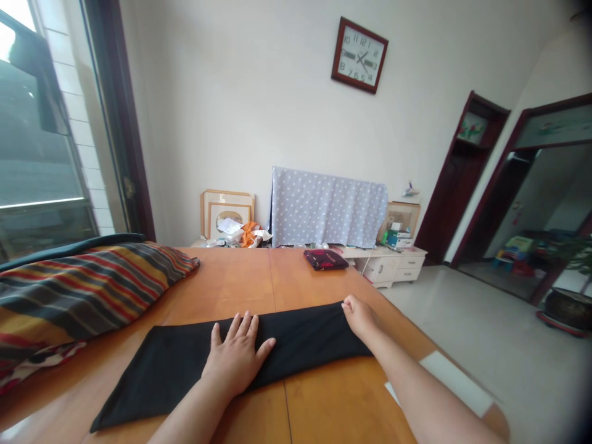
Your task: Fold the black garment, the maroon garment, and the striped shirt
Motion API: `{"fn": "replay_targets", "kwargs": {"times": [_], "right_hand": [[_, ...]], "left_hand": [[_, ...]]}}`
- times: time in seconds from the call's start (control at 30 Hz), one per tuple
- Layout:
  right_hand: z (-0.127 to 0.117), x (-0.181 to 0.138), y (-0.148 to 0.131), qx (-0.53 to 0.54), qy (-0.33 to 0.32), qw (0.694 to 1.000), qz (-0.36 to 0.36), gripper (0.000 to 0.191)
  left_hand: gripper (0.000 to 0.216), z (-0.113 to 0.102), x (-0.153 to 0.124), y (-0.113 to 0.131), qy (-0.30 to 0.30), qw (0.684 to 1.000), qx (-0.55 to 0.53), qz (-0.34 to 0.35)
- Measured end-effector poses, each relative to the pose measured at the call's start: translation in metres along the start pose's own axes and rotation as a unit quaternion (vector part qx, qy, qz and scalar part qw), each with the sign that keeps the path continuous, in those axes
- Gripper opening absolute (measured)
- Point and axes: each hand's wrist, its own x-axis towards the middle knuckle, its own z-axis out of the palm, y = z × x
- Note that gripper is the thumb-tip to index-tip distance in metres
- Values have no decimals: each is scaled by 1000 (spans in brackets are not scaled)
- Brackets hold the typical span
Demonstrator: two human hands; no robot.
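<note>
A long strip of folded black cloth (305, 339) lies across the wooden table (231, 277) in front of me. Its left end is wider and angles toward the near edge. My left hand (235, 357) rests flat on the middle of the cloth with fingers spread. At the cloth's far right corner, my right hand (358, 314) is closed, its fingers pinching the edge. What kind of garment the cloth is, if any, I cannot tell.
Striped fabric (92, 290) is heaped along the table's left side. A folded dark red cloth (326, 259) lies near the far edge. A white sheet (456, 382) sits by the right edge. Beyond stand a white cabinet (402, 269) and a polka-dot cover (324, 206).
</note>
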Motion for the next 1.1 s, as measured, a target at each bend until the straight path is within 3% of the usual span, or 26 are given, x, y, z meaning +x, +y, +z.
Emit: {"fn": "replay_targets", "kwargs": {"times": [0.23,0.37,0.47,0.57,0.7,0.87,1.1], "right_hand": [[-6,2,2,-19,-33,999,10,30],[-19,0,-3,-11,25,1000,5,32],[-29,-10,-23,10,46,998,-52,32],[-33,-25,-52,41,16,989,-139,38],[-21,-42,-74,31,-68,974,-215,54],[-2,-47,-62,-20,-199,966,-166,83],[4,-44,-53,-12,-229,962,-148,84]], "left_hand": [[88,3,1,-1,5,1000,-5,-1],[88,7,2,-2,23,1000,-8,-1],[85,7,3,-1,38,999,-5,1],[75,3,3,1,54,998,0,21],[70,-1,1,2,29,999,-6,43],[82,1,-1,-1,2,999,-28,20],[88,1,0,-2,-8,999,-44,7]]}}
